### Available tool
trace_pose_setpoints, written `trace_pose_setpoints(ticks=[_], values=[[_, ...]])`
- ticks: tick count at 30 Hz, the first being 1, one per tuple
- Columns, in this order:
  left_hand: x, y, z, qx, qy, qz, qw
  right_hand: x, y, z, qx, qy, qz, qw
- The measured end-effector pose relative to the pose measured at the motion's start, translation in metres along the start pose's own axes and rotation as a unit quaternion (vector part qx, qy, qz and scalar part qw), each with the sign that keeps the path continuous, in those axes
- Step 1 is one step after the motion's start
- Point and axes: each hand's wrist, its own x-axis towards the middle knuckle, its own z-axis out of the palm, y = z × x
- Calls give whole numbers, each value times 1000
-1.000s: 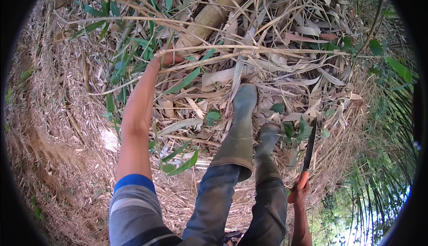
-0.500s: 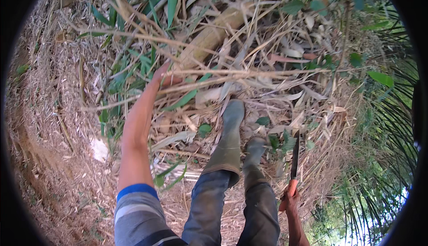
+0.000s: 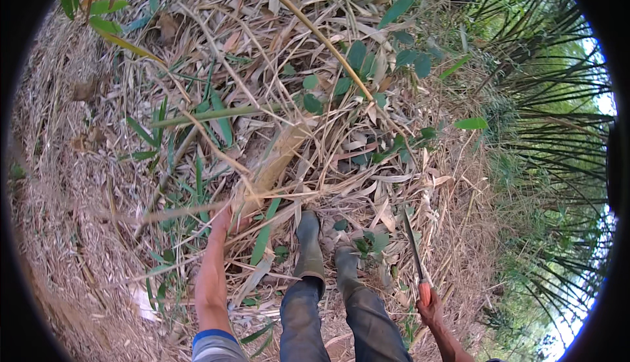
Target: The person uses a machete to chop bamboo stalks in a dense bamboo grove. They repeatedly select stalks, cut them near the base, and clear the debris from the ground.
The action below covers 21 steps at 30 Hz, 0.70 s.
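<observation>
A thick, yellowish bamboo culm (image 3: pixel 281 154) lies slantwise among dry leaves ahead of my boots. At its near end is my left hand (image 3: pixel 230 219), with the fingers closed around it and partly hidden by thin twigs. My right hand (image 3: pixel 430 309), low on the right, grips the orange handle of a machete (image 3: pixel 414 247). Its long dark blade points forward and slightly left, away from the culm.
Dry bamboo leaves and thin stalks cover the ground. A long yellow stem (image 3: pixel 315 27) crosses the far middle, and a greenish stalk (image 3: pixel 216 114) crosses near the culm. My rubber boots (image 3: pixel 309 244) stand between my hands. Dense green foliage (image 3: pixel 545 185) rises at right.
The view has tilted up, so the culm and my left hand sit lower in the picture. The machete blade now leans more to the left. Both hands keep their holds.
</observation>
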Motion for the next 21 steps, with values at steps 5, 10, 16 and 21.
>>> trace_pose_setpoints(ticks=[5, 10, 16, 21], values=[[35, -50, 37, -121, 89, -71, 986, 22, -55, 12, 94, -34, -7, 995], [48, -23, -5, -94, -107, -189, 972, 28, -91, 27, 165, -82, -14, 983], [28, 18, -39, -124, -162, -182, 962, 22, -32, 49, 125, -81, 6, 989], [11, 17, -18, -128, -84, -149, 977, -4, -64, 19, 85, -90, 34, 992]])
